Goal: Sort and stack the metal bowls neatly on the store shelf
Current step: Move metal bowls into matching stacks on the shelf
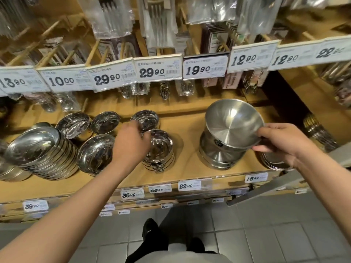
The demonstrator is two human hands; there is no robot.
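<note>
Head view shows it all from above. Right hand [283, 143] has its fingers [261, 148] under and thumb over the rim of a brushed metal bowl [232, 124], pinching it so it tips up toward the camera, right above a short stack of matching brushed bowls [216, 154] on the shelf. Left hand [131, 143] is reaching over a stack of small shiny bowls [161, 149], fingers curled down at its near rim. Honestly can't tell if it's actually gripping one or just touching, the back of the hand blocks it.

If it were me, I'd level that tilted bowl before dropping it, line its base up over the stack's centre and let it nest rather than clatter. The left hand could steady the shiny pile so it doesn't slide.

Further left there's a leaning row of larger bowls [43, 150] that looks like it needs straightening, plus a few loose small ones behind. The wooden shelf [190, 173] has price tags [187, 185] along its front lip, bigger tags hang above with bagged cutlery [157, 21], and the floor's grey tile.
</note>
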